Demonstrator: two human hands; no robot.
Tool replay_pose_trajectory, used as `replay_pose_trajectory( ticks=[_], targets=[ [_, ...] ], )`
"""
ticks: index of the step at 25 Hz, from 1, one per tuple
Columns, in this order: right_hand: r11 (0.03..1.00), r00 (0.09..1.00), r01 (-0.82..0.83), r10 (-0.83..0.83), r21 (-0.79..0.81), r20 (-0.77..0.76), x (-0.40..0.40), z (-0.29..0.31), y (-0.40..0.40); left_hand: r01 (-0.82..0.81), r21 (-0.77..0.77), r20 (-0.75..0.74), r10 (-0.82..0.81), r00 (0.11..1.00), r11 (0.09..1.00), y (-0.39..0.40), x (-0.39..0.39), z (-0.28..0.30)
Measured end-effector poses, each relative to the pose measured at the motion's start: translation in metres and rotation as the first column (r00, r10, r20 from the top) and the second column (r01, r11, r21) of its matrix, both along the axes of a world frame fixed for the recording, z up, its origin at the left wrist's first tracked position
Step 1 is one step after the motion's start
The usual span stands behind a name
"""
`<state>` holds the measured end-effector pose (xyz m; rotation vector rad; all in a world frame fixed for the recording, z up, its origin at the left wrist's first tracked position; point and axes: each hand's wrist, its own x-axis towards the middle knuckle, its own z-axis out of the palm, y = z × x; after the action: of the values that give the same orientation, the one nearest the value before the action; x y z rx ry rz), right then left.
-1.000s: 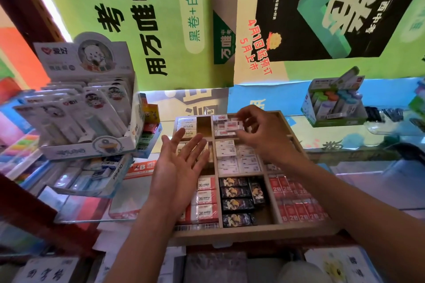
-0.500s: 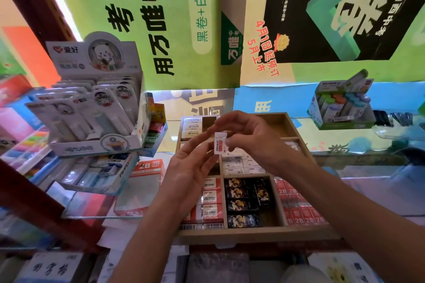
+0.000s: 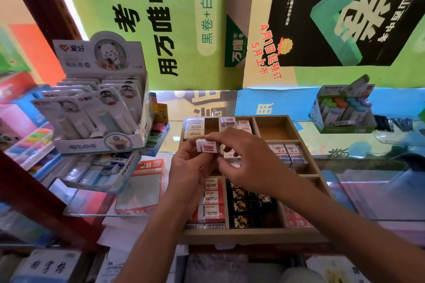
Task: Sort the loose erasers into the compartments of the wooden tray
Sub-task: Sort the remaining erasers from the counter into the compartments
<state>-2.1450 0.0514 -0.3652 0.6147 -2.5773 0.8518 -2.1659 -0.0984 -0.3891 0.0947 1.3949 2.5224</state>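
Observation:
A wooden tray (image 3: 253,234) with several compartments lies on the glass counter, holding rows of white, red 2B and black erasers. Its back right compartment (image 3: 273,130) holds nothing. Above the tray's middle left, my left hand (image 3: 186,167) and my right hand (image 3: 243,158) meet around small white erasers with red labels (image 3: 208,146). Left fingers grip them from below. My right thumb and fingers pinch them from the right. My hands hide the tray's middle compartments.
A white display box of correction tapes (image 3: 96,108) stands at the left above a box of erasers (image 3: 101,170). A red 2B carton (image 3: 142,186) lies left of the tray. A green display box (image 3: 342,110) stands at the back right.
My right hand took a white eraser from the tray's back middle compartment and brought it to my left hand. My left palm has closed on the erasers.

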Motion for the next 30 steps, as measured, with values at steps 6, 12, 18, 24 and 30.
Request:
replay_pose_trajectory(
  ticks=[6, 12, 18, 24, 30],
  targets=[
    [0.957, 0.986, 0.122, -0.086, 0.265, -0.142, -0.009, -0.010, 0.011, -0.008, -0.200, -0.057, -0.004, 0.998, 0.980, 0.006, 0.005, 0.003],
    [0.922, 0.931, 0.359, -0.366, 0.145, 0.024, -0.055, -0.017, 0.058, 0.003, -0.253, -0.059, -0.019, 0.998, 0.967, 0.008, 0.006, 0.006],
    [0.836, 0.861, 0.437, -0.495, 0.333, 0.113, -0.103, -0.027, 0.089, 0.013, -0.289, -0.058, -0.031, 0.998, 0.957, 0.008, 0.006, 0.007],
    [0.847, 0.866, 0.439, -0.488, 0.299, 0.111, -0.113, -0.032, 0.084, 0.008, -0.287, -0.056, -0.025, 0.998, 0.958, 0.007, 0.006, 0.007],
    [0.849, 0.861, 0.456, -0.497, 0.267, 0.109, -0.101, -0.030, 0.085, 0.005, -0.276, -0.069, -0.025, 0.997, 0.961, 0.008, 0.007, 0.007]
  ],
)
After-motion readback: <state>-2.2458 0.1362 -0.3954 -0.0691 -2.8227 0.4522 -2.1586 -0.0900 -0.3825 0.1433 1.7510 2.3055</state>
